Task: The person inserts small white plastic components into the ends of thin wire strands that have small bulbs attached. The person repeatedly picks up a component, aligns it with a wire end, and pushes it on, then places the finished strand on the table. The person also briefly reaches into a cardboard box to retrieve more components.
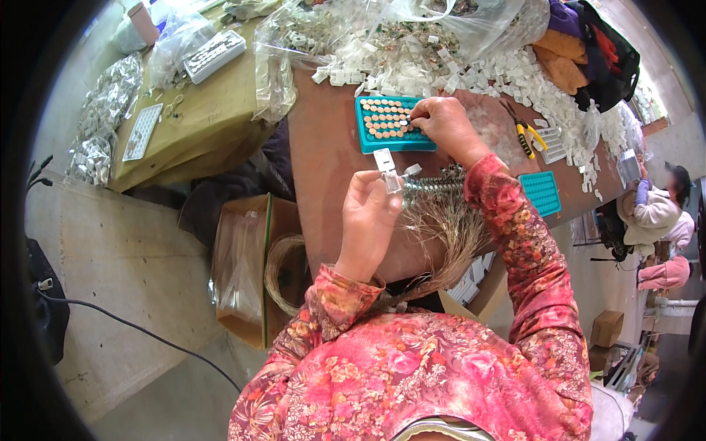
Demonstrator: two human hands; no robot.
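Between the fingertips of my left hand [370,224] is a small white plastic case [384,159] with a clear flap folded out from it. My right hand [447,126] reaches over a teal tray [397,147], its thumb and forefinger pinched together at the tray's right part. Whatever those fingertips hold, if anything, is too small to make out. Rows of round copper-coloured discs [382,117] fill most of the tray's left and middle. A bundle of thin wires [448,231] with dark metallic ends lies on the table below my right wrist.
Loose white plastic pieces [507,77] and clear bags [471,29] heap the table's far side. Yellow-handled pliers [523,140] and another teal tray [539,192] lie at right. An open cardboard box [239,268] stands left of the table. Other people [658,206] are at far right.
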